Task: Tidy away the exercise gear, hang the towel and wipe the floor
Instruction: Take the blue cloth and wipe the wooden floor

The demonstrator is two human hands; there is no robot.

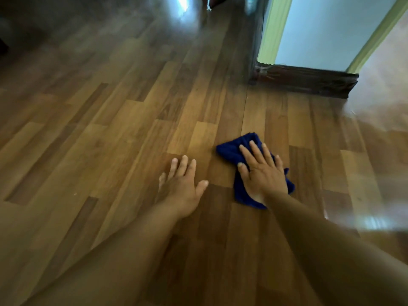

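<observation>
blue cloth (231,151) is pressed flat under the spread right hand (262,173) for wiping, floor (110,129) is leaned on by the spread left hand (181,186) for support, probably.

Both forearms are bare to the bottom edge of the picture, with no sleeves in view. The left hand (183,186) and right hand (262,173) wear no gloves.
</observation>
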